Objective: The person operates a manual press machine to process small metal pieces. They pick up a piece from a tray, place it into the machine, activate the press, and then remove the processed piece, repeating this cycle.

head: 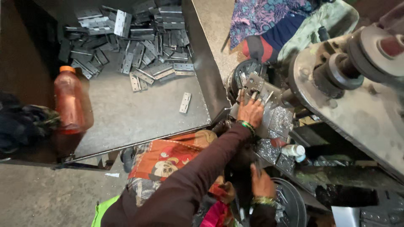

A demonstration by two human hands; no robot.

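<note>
Nearest the camera, the right hand (261,183) hangs low beside the dark round pan (290,206), its fingers loosely bent and pointing up toward the machine; whether it grips anything I cannot tell, since the palm side is hidden. A band of green and gold bangles (264,201) circles its wrist. Just above the person's lap, with its orange patterned cloth (168,157), the left arm in a dark brown sleeve (198,176) stretches forward. The left hand (251,112), with a green bangle at the wrist, lies with fingers spread apart on a grey metal hinge plate (257,86) held flat against the machine's work face, fingertips pressing on it rather than closing around it. Beside that hand sit shiny stamped plates (280,120) and a small white bottle (293,150). To the right rises the heavy grey machine body (357,109) with its round shaft and pulley (370,46). Left of the hands, a large metal tray (126,117) holds one loose hinge (185,102) on its bare floor, and farther back a heap of grey hinges (134,42). An orange-capped plastic bottle (69,101) stands at the tray's left edge. Farthest off, another person's patterned clothing (269,21) shows at the top.
</note>
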